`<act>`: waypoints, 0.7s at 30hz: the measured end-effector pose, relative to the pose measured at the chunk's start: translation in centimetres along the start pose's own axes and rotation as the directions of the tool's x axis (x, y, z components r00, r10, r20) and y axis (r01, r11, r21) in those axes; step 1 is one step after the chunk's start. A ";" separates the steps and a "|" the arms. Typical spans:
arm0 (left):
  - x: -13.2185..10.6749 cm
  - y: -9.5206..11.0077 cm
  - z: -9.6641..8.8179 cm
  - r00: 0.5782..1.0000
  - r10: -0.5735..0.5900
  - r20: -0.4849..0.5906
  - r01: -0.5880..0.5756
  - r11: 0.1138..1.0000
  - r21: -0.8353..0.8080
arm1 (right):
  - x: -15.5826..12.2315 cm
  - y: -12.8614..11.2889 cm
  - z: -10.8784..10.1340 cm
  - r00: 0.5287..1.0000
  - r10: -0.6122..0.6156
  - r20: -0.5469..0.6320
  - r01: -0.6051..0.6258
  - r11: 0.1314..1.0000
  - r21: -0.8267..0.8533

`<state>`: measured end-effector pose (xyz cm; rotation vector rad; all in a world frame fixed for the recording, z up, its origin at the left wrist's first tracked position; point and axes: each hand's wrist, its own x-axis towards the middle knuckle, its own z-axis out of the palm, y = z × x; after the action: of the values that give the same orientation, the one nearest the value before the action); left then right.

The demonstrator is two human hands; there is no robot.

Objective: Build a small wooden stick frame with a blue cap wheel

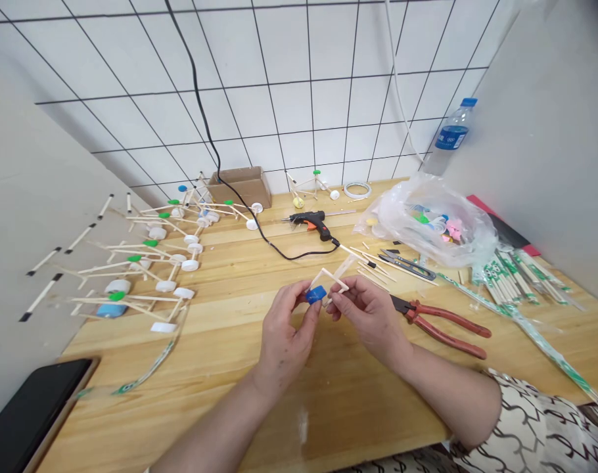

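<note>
Between finger and thumb, my left hand point(285, 328) pinches a blue bottle cap point(316, 294) over the middle of the table. My right hand point(370, 318) grips a small frame of joined wooden sticks point(334, 278), whose bent corner points away from me. The cap sits against the near left part of this frame; whether it is fixed there I cannot tell. Fingers hide the lower sticks. Right beside my right hand lie pliers point(439, 323) with red handles.
Several stick models point(146, 263) with white cap wheels stand at the left, near a phone point(37, 410). Behind my hands lie a glue gun point(311, 222), its cable and small scissors point(407, 265). A plastic bag point(437, 223), wrapped chopsticks point(520, 279) and a bottle point(451, 135) are right.
</note>
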<state>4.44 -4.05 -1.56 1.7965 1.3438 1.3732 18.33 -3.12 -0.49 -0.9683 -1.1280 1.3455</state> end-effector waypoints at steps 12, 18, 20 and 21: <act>0.0 0.0 0.0 1.000 0.016 -0.012 -0.016 1.000 0.019 | -0.1 0.0 0.0 0.999 -0.033 -0.014 0.034 0.999 0.005; 0.0 -0.3 0.0 0.999 0.037 -0.018 -0.036 0.999 0.016 | 0.0 0.0 0.1 1.000 0.008 -0.022 -0.006 0.998 0.055; 0.0 -0.4 0.0 0.999 0.035 -0.020 -0.035 0.999 0.009 | 0.0 0.0 0.0 1.000 0.006 -0.024 -0.004 0.998 0.055; 0.0 -0.4 0.0 0.999 0.033 -0.020 -0.033 0.999 0.004 | 0.0 0.1 0.0 1.000 0.001 -0.023 0.000 0.999 0.052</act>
<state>4.30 -3.92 -1.90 1.8196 1.3337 1.4109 18.26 -3.10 -0.56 -0.9439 -1.0703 1.3550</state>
